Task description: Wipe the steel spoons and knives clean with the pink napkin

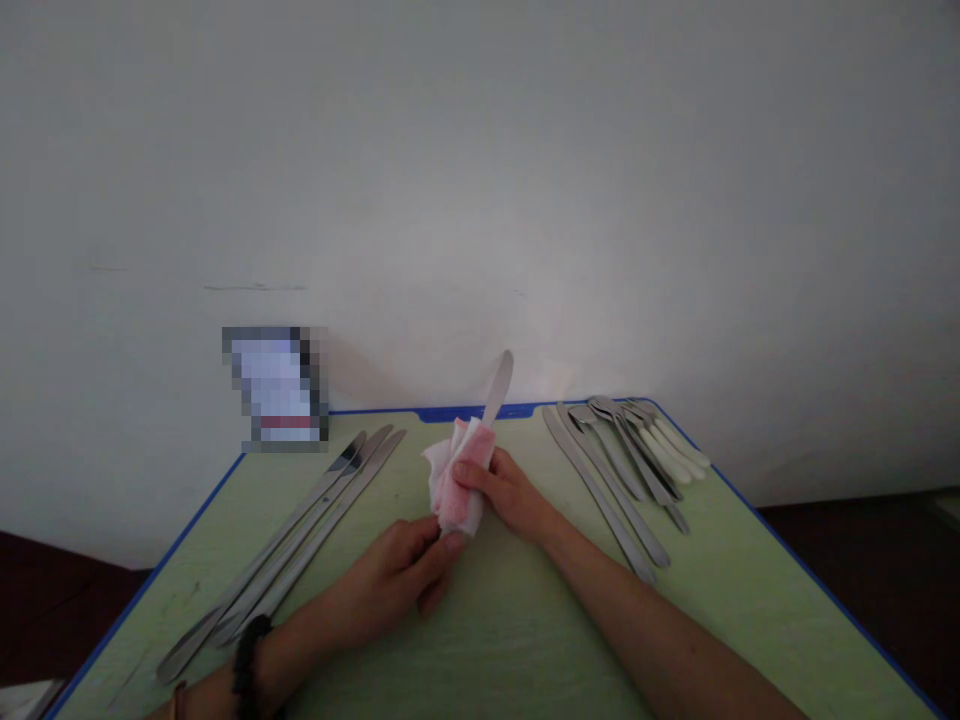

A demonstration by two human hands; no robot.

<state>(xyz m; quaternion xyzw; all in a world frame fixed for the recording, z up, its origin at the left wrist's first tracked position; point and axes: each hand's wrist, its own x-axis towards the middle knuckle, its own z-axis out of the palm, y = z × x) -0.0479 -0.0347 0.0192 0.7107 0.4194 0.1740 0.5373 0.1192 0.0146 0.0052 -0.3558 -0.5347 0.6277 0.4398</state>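
A table knife (499, 385) stands tilted, blade up, above the middle of the table. Around its lower part is a crumpled pink and white cloth (463, 500). My right hand (510, 490) is closed on the cloth from the right, thumb across its front, with the knife inside. At the bottom of the cloth, my left hand (416, 560) is closed on the handle end of the knife; the handle itself is hidden by fingers and cloth. To the left, several table knives (300, 545) lie side by side, close to my left forearm.
On the right lie more table knives (600, 490), spoons (600, 410) and cutlery with white handles (679, 450). A blurred-out phone-like screen (274, 385) leans on the wall (480, 200) at the back left. The green table (517, 620) has a blue edge.
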